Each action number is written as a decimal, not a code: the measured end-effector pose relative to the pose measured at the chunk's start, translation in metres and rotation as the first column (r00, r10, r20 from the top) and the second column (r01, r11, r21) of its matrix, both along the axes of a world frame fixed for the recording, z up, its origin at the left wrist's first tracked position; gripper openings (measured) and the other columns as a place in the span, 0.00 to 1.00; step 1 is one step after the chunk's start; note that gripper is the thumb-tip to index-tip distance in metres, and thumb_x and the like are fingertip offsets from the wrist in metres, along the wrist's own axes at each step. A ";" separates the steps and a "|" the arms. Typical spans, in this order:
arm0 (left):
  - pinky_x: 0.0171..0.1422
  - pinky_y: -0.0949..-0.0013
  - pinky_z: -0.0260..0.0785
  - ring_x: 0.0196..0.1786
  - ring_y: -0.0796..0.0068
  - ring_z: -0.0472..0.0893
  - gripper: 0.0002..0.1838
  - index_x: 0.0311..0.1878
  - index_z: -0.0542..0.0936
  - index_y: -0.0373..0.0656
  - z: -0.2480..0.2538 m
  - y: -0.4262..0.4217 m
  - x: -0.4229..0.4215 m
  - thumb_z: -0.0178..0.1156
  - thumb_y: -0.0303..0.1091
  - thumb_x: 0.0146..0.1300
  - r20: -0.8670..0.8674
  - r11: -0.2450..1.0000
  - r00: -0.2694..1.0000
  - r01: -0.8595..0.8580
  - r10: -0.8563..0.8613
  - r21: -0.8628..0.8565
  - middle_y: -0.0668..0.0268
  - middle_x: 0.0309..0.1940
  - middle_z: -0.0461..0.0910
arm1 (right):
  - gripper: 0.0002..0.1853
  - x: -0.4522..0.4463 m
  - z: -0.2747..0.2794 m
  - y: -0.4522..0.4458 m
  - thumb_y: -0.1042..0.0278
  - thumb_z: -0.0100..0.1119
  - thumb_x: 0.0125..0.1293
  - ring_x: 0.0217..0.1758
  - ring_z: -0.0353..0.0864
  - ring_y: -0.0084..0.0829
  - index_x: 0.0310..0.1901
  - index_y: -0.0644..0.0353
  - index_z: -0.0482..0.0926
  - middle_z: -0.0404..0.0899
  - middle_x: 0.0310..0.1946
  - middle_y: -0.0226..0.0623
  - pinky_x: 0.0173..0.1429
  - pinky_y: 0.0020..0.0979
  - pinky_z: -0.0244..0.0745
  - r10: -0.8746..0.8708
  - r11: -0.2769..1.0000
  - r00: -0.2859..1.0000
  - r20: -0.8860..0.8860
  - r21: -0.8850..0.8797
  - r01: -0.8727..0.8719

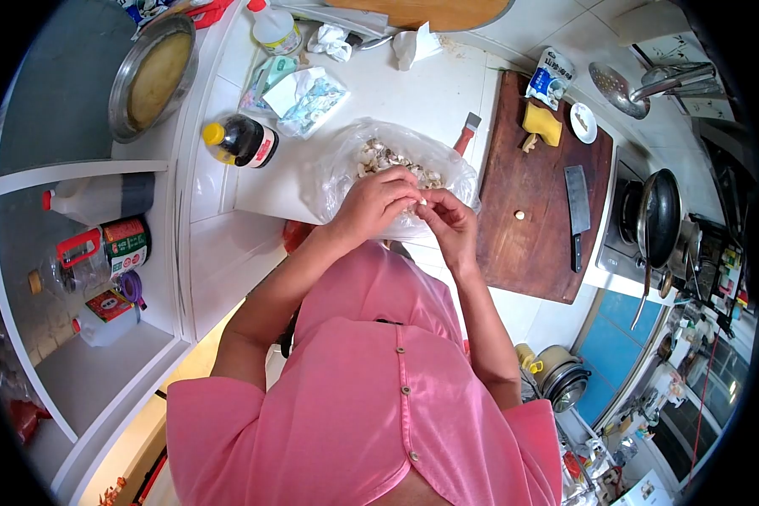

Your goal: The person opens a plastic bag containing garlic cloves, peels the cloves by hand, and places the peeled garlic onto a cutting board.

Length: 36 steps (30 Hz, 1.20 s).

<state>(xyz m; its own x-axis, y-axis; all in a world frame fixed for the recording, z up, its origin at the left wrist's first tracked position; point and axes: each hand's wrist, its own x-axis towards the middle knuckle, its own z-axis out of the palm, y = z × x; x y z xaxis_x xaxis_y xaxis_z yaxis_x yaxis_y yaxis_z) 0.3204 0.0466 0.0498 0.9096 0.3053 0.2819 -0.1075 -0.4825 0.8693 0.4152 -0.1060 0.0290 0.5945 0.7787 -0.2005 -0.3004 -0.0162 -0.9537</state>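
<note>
Head view: small, white, clove-like piece (422, 202) sat in the narrow fingertip grip of left hand (378, 202) and right hand (452, 226), above a clear, crumpled plastic bag (335, 180) on the white-tiled bench (375, 94); judged light, firm, slightly slippery, best pinched by its sides.

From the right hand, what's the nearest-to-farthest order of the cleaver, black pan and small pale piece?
Nearest first from the right hand:
1. Small pale piece: right side, on the cutting board.
2. Cleaver: farther right, on the same board.
3. Black pan: far right, beyond the board.
</note>
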 end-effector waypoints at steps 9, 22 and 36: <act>0.41 0.64 0.71 0.38 0.61 0.79 0.04 0.33 0.79 0.37 0.009 0.010 0.004 0.61 0.26 0.55 -0.075 0.984 0.983 0.170 -0.166 0.049 0.60 0.36 0.78 | 0.08 0.005 0.012 -0.005 0.81 0.59 0.62 0.40 0.76 0.19 0.44 0.67 0.79 0.77 0.38 0.32 0.47 0.21 0.72 0.109 0.989 0.962 0.249 -0.126 -0.079; 0.40 0.63 0.70 0.36 0.60 0.77 0.03 0.32 0.77 0.37 0.014 0.013 0.005 0.60 0.25 0.55 -0.082 0.984 0.984 0.163 -0.157 0.065 0.61 0.33 0.76 | 0.08 0.010 0.025 0.004 0.80 0.61 0.61 0.39 0.76 0.18 0.43 0.67 0.79 0.77 0.37 0.31 0.47 0.21 0.73 0.145 0.982 0.943 0.300 -0.161 -0.100; 0.42 0.57 0.65 0.37 0.53 0.72 0.08 0.32 0.66 0.39 -0.008 -0.006 0.002 0.56 0.23 0.54 -0.057 0.984 0.998 0.030 -0.020 0.177 0.56 0.32 0.68 | 0.07 0.012 -0.017 0.000 0.74 0.62 0.63 0.32 0.72 0.16 0.42 0.62 0.79 0.78 0.32 0.27 0.40 0.19 0.69 -0.052 0.998 0.907 -0.417 0.003 0.058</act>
<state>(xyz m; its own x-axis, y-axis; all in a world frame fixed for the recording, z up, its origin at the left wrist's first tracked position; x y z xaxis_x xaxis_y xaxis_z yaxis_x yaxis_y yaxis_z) 0.3227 0.0403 0.0415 0.9319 0.2314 0.2794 -0.0765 -0.6276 0.7748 0.4267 -0.1061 0.0119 0.5011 0.7520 -0.4282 -0.6705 0.0246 -0.7415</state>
